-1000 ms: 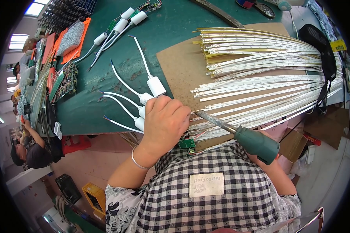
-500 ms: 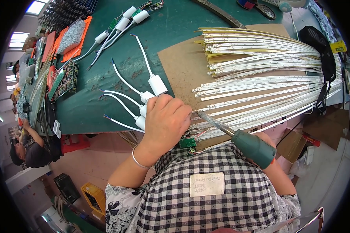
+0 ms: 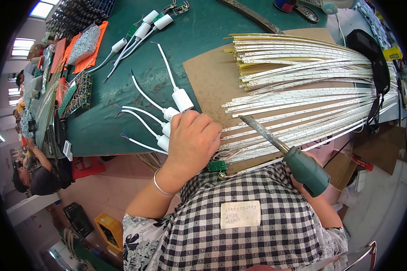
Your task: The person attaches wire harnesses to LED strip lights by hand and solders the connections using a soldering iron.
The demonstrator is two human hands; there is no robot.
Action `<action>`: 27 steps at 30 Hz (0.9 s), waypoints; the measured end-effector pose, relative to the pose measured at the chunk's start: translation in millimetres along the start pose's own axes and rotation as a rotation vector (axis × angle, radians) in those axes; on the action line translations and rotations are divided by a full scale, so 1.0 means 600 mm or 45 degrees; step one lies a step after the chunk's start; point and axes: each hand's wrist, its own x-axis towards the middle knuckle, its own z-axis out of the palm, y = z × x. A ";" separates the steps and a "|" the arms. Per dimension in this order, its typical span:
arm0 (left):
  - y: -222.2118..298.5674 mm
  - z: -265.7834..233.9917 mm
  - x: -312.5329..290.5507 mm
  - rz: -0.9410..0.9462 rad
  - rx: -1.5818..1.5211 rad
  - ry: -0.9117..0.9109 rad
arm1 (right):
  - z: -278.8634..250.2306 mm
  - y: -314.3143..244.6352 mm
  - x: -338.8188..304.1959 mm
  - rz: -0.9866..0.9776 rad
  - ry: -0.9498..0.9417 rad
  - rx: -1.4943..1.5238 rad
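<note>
My left hand [image 3: 193, 140] is closed, knuckles up, beside the near ends of the white LED strips [image 3: 294, 95]. What its fingers pinch is hidden beneath them. A small green circuit board [image 3: 216, 166] with thin wires lies just below those fingers. My right hand [image 3: 313, 157], mostly hidden behind the handle, grips a green-handled soldering iron [image 3: 306, 171]. Its metal tip points up and left over the strips, apart from my left hand. Several white cylindrical caps with cable tails [image 3: 182, 99] lie against and beyond my left hand.
Brown cardboard [image 3: 208, 86] lies under the strips on the green table mat [image 3: 108, 135]. A black mesh band [image 3: 371, 58] crosses the strips at right. More capped cables [image 3: 142, 30] lie at the back, and circuit boards [image 3: 79, 92] at left. Another person [image 3: 40, 174] sits far left.
My right hand has drawn the soldering iron to the right, taking its tip away from my left fingers. My left hand stays almost in place.
</note>
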 end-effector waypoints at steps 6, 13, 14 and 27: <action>0.004 -0.002 0.001 -0.010 0.022 0.015 | -0.002 -0.001 -0.001 0.033 -0.006 0.075; 0.009 -0.005 0.003 -0.029 0.055 -0.025 | -0.004 0.007 -0.008 0.054 0.025 0.061; 0.008 -0.006 0.003 -0.030 0.055 -0.025 | -0.004 0.008 -0.007 0.054 0.024 0.061; -0.080 -0.083 0.039 -0.033 0.089 -0.114 | -0.009 0.007 -0.006 0.164 0.001 0.002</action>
